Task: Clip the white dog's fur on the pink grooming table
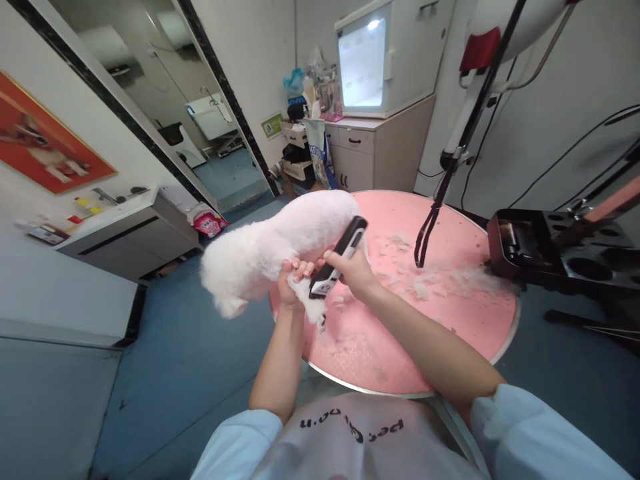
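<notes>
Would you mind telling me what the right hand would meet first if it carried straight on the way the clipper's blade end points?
Probably the white dog's lifted leg: the right hand aims the clipper down-left at it, beside the left hand. Depth is unclear.

Left hand [291, 279] grips the leg of a white dog [280, 243] standing on the round pink table [450, 320]. Right hand [350, 270] holds a black-and-white clipper [337, 257], blade end down against the leg fur. Loose fur clippings [425, 280] on the tabletop near a hanging black leash loop [425, 240]. Black tool tray [555, 250] at the table's right edge.
</notes>
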A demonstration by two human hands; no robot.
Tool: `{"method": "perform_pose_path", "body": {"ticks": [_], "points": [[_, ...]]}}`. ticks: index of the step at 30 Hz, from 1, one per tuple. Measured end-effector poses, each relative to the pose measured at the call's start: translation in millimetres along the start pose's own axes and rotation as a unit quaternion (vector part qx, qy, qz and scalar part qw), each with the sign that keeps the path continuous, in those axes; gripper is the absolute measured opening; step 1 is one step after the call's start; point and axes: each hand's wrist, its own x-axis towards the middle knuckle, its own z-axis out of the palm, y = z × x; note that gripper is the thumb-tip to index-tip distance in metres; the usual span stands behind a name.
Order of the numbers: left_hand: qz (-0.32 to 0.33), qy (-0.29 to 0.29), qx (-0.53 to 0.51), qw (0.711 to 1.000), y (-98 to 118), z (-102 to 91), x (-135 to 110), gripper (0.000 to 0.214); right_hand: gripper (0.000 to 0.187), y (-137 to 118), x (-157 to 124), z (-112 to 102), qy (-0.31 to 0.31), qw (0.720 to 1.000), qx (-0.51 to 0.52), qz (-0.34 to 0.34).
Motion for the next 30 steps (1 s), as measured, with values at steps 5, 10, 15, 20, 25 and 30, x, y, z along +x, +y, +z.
{"method": "perform_pose_path", "body": {"ticks": [5,10,15,20,25,30], "points": [[-0.003,0.007,-0.002,1.000,1,-1.4,2,0.033,0.019,-4,-22,11,-0.120,0.990,-0.073,-0.030],[-0.013,-0.010,-0.012,1.000,-1,-3.3,0,0.030,0.022,-12,-19,7,-0.059,0.996,-0.058,-0.036],[0.006,0.032,0.014,0.999,1,-2.8,0,0.032,0.025,-5,-21,8,-0.171,0.976,-0.103,-0.090],[0.024,0.048,0.057,0.997,-3,-5.7,2,0.027,0.026,-17,-5,16,-0.116,0.984,-0.085,-0.108],[0.038,0.083,0.071,0.993,-7,-6.0,5,0.034,0.022,-48,31,40,-0.128,0.963,-0.165,-0.172],[0.041,0.094,0.084,0.991,0,-6.3,5,0.034,0.018,-44,22,41,-0.222,0.931,-0.252,-0.140]]}}
